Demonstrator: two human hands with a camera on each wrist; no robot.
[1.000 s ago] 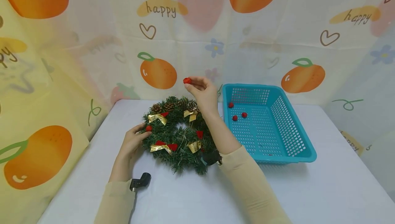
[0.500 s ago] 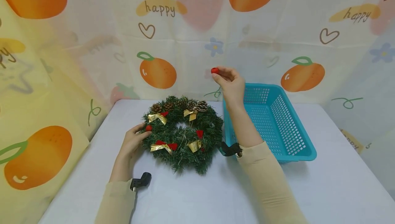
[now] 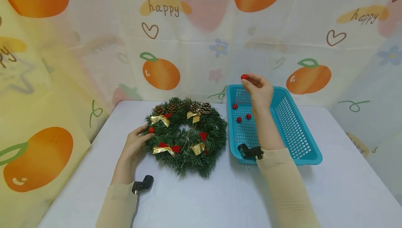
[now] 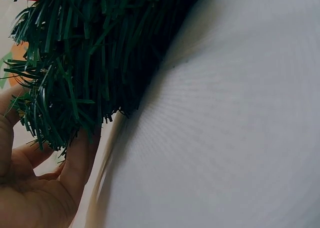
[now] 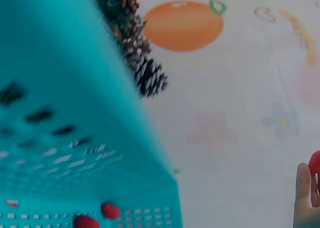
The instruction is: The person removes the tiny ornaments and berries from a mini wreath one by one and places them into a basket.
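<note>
White fruit-printed fabric backdrop (image 3: 194, 57): upright beyond the left hand (image 3: 136, 142) and the right hand (image 3: 261, 92).
Pale yellow printed cloth (image 3: 37, 113): left of the left hand.
Round orange fruit print with green leaf (image 3: 309, 79): right of the right hand.
White cloth-covered table (image 3: 176, 200): beneath both hands.

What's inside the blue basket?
Three red balls lie in the basket, toward its left side. The right arm covers some of the inside, so I can't tell what's there.

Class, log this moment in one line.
left grip: holding wreath | right grip: pinching red ball aloft | basket: three red balls visible
</note>
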